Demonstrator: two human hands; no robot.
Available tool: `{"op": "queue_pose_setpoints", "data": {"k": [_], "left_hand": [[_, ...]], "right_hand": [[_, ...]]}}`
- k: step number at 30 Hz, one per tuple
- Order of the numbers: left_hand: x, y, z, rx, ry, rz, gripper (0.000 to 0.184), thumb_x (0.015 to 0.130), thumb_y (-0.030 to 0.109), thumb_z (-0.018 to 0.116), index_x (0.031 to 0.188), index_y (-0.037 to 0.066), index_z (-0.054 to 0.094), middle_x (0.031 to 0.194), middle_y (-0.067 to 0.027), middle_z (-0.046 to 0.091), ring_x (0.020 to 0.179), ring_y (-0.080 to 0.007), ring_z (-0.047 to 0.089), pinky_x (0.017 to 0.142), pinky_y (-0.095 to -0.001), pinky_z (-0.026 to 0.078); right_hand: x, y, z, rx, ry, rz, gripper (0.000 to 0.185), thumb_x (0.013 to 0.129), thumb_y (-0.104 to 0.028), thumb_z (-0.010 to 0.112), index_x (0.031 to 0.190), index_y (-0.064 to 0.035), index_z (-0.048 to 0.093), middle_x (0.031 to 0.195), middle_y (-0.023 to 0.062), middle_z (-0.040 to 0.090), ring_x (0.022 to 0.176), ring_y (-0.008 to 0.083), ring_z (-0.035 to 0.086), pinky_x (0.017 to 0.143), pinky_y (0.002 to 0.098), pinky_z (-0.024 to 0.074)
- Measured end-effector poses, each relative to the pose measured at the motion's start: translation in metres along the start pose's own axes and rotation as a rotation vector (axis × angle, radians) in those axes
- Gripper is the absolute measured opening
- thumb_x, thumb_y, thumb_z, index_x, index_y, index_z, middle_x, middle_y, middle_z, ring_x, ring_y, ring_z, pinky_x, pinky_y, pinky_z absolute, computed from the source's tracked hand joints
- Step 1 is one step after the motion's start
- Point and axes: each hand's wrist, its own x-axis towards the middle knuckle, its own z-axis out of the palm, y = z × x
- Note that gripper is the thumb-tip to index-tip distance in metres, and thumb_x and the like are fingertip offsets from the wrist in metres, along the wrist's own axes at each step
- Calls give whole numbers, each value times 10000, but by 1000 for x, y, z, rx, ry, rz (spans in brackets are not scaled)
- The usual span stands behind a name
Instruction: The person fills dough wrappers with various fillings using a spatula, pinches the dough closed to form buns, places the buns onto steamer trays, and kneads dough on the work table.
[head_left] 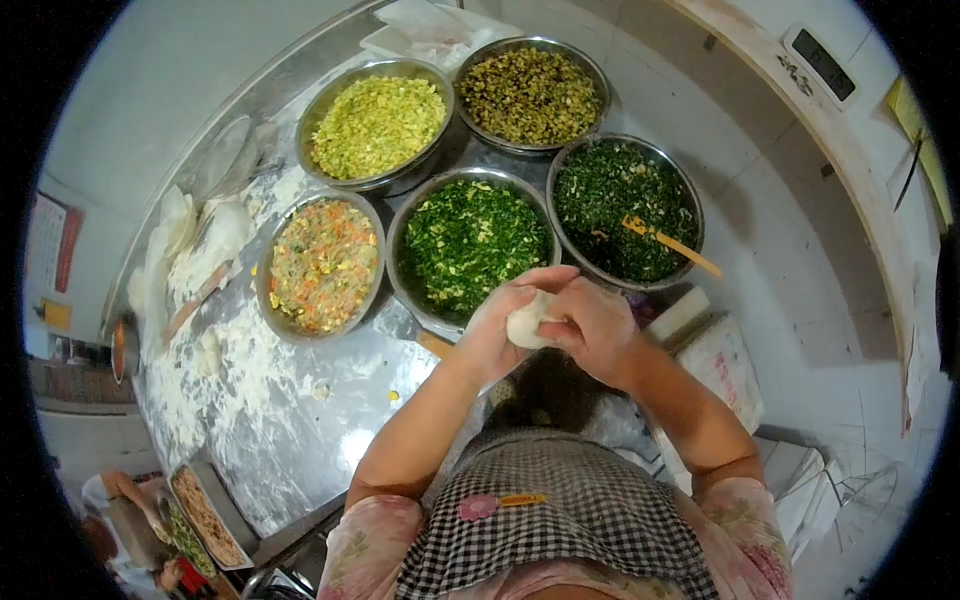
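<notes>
A pale, rounded filled bun of raw dough sits between my two hands, in front of my chest. My left hand cups it from the left with curled fingers. On the other side, the fingers of my right hand pinch the dough's edge. What is inside the dough is hidden. Just beyond my hands stands a steel bowl of chopped greens with yellow bits. A bowl of darker greens with an orange spoon stands to the right.
More bowls hold yellow-green filling, brownish filling and carrot-and-noodle filling. Flour covers the metal table's left, with a rolling pin and a dough piece. Another person is at lower left, near a tray.
</notes>
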Motion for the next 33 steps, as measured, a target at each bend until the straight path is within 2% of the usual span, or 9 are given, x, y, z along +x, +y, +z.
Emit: {"op": "queue_pose_setpoints", "data": {"k": [6,9,12,13,15,19,25,28,33], "left_hand": [[11,9,3,26,166,-180,580,915,478,379,1262,14,410,1193,-131,519,1058,-232,543,882,-340,468],[14,6,1,50,281,-4,577,909,534,348,1224,59,441,1171,-106,532,1044,-217,551,865,-361,479],[8,-5,-2,103,303,2,518,921,506,344,1169,68,468,1158,-95,538,1039,-217,550,850,-380,488],[7,-3,5,-91,361,-19,442,934,443,361,1147,70,466,1068,-107,565,940,-202,592,748,-341,536],[4,-1,-5,-172,224,-35,440,936,437,353,1126,64,488,1018,-127,588,885,-223,614,716,-342,548],[-2,-1,-1,-229,218,-55,479,934,456,322,1092,48,518,946,-151,620,826,-273,636,671,-361,566],[-11,-7,4,-198,194,-94,463,925,467,353,1067,63,528,951,-113,630,806,-234,648,633,-359,577],[-14,-9,5,-120,216,-124,442,919,465,380,1038,70,537,923,-93,635,780,-211,652,600,-339,578],[-20,-11,12,-54,315,-164,395,920,446,407,994,83,546,865,-68,632,747,-186,650,574,-315,573]], "right_hand": [[5,2,-4,-43,-45,91,205,762,-98,640,940,-44,556,824,134,565,741,299,582,629,372,482],[9,3,-4,67,40,394,201,796,-92,606,982,-26,571,823,145,581,733,286,592,643,349,483],[12,-9,-4,349,69,546,201,815,-80,580,1003,-10,589,803,141,587,706,260,593,645,330,473],[14,-13,-10,346,116,578,202,810,-74,581,1002,-15,594,802,135,588,703,256,590,650,327,472],[20,-16,-29,337,208,642,205,800,-63,584,1001,-25,605,799,122,592,699,246,583,658,321,470],[20,-7,-31,159,0,286,207,781,-38,568,984,-27,607,845,122,575,772,240,573,687,308,466],[18,-8,-20,177,-133,223,230,773,-34,565,997,-13,611,873,100,554,785,206,558,732,280,442],[11,-7,-15,180,-164,244,196,801,-96,549,976,-24,602,898,145,559,803,298,562,740,360,453],[1,-14,-9,109,-156,289,199,812,-136,554,970,-27,609,891,144,556,818,311,565,733,378,457]]}}
